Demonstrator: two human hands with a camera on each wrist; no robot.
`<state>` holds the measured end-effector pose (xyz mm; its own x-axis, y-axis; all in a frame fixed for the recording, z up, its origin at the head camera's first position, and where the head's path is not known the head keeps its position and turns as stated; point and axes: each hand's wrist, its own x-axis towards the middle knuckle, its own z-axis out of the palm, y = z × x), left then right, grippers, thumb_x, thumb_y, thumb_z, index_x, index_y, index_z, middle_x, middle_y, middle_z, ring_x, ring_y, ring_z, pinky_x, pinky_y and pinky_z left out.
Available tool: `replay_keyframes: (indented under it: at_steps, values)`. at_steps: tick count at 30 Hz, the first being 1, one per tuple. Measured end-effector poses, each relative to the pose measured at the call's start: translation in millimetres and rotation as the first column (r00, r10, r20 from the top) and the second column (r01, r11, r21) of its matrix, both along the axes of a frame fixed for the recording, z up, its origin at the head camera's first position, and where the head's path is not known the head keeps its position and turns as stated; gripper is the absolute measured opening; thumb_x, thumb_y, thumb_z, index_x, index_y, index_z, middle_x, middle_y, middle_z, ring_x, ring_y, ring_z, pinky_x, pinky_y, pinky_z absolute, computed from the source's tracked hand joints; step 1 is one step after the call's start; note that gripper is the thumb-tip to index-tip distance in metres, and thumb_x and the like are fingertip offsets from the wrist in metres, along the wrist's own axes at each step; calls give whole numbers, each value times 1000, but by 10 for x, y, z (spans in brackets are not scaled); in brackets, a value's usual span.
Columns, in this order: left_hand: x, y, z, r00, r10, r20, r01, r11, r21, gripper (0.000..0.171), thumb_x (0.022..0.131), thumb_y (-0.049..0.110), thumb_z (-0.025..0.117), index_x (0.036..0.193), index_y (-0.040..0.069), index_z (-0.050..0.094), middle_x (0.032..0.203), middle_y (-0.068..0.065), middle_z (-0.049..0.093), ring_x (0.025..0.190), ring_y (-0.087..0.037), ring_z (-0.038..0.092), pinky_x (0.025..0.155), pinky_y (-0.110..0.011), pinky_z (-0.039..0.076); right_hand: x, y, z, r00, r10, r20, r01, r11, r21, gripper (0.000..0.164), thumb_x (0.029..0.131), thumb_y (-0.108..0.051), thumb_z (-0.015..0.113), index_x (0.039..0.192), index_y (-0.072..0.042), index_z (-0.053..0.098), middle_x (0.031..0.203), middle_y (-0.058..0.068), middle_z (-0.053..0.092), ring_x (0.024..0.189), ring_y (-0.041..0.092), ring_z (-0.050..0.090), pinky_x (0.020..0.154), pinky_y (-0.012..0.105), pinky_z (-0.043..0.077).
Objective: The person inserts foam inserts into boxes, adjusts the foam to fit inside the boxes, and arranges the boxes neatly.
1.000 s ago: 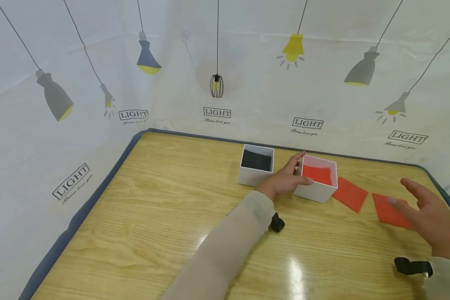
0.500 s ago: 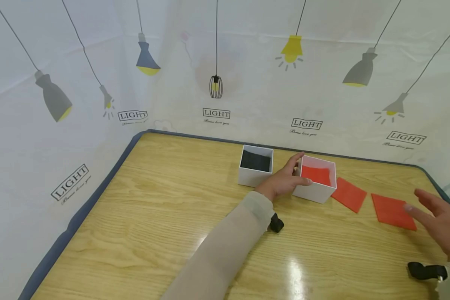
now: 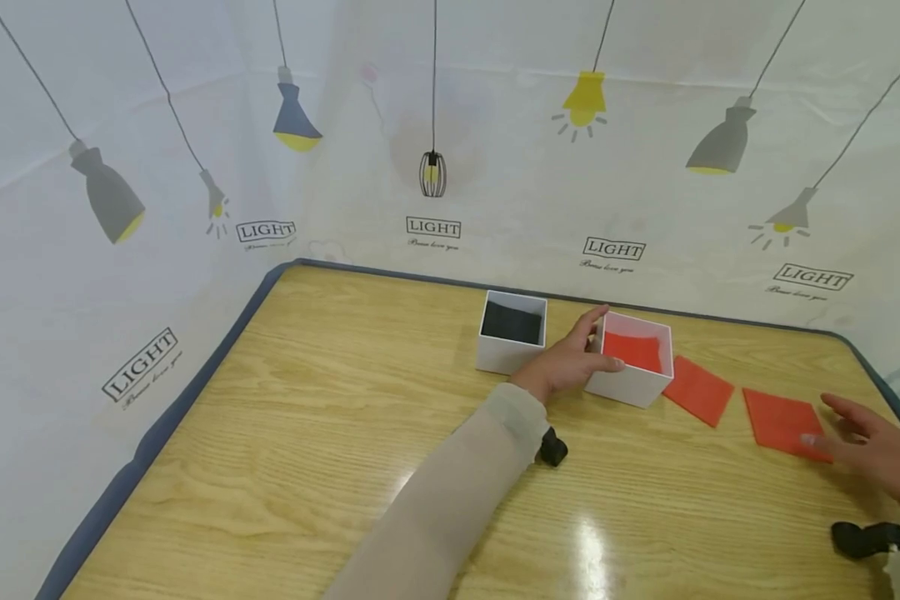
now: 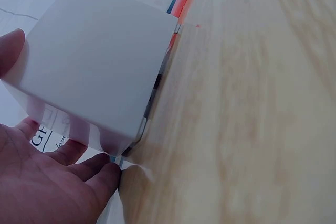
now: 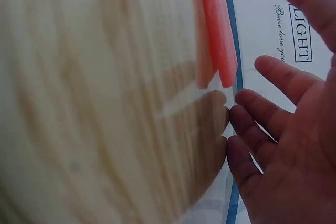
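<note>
My left hand (image 3: 567, 363) holds a white open-topped box (image 3: 630, 387) from its left side, thumb over the front and fingers along the side wall. Inside lies a red sheet (image 3: 633, 351). In the left wrist view the white box (image 4: 100, 51) stands on the table beside the fingers. My right hand (image 3: 881, 450) hovers low at the right, thumb overlapping the edge of a thin red square (image 3: 783, 419). Seen from the right wrist, the hand (image 5: 294, 135) has spread, relaxed fingers with fingertips close to the tabletop, near a red sheet (image 5: 219, 30).
A second white box (image 3: 504, 357) with black sheets (image 3: 512, 322) in it stands left of the held box. Another red square (image 3: 701, 390) lies against the held box's right side. Behind the wooden table (image 3: 307, 400) hangs a white curtain (image 3: 510, 150) printed with lamps.
My right hand has moved right and then lower, from above the right red square to its right edge. My left hand stays on the box, which has not moved.
</note>
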<state>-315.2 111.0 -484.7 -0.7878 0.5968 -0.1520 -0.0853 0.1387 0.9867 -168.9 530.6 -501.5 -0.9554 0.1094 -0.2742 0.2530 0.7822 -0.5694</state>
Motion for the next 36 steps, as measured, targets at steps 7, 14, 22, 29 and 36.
replay_keyframes:
  at_steps: [7,14,22,29,36]
  values:
    - [4,14,6,1000,-1,-9,1,1000,2,96,93,21,79,164,51,22,170,4,28,156,-20,32,128,-43,27,-39,-59,89,996,86,40,-90,989,114,110,103,-45,66,158,17,-6,156,52,-9,138,78,1,102,85,22]
    - [24,11,6,1000,-2,0,2,1000,9,95,93,21,79,163,52,23,171,4,27,157,-19,30,128,-42,26,-72,-62,150,985,162,63,-169,977,130,111,101,-39,72,157,19,-4,153,57,-2,136,80,5,97,87,27]
    - [11,8,1,1000,2,12,-2,1000,7,95,93,22,79,162,56,23,172,7,25,158,-18,29,128,-44,26,-132,-79,167,970,234,63,-242,955,173,112,95,-34,79,155,23,3,148,60,11,136,79,6,95,87,31]
    - [17,2,5,1000,-7,11,6,1000,13,95,93,20,79,164,51,22,172,4,26,157,-21,29,128,-44,26,-181,-92,193,965,252,66,-261,930,259,115,88,-34,85,152,27,11,144,59,21,131,78,20,95,84,37]
    - [5,5,-2,1000,-8,13,7,1000,28,96,93,19,78,164,51,22,173,5,24,159,-18,26,129,-43,25,-232,-101,185,971,217,96,-236,919,315,114,85,-41,87,150,25,21,139,60,18,127,77,19,93,82,40]
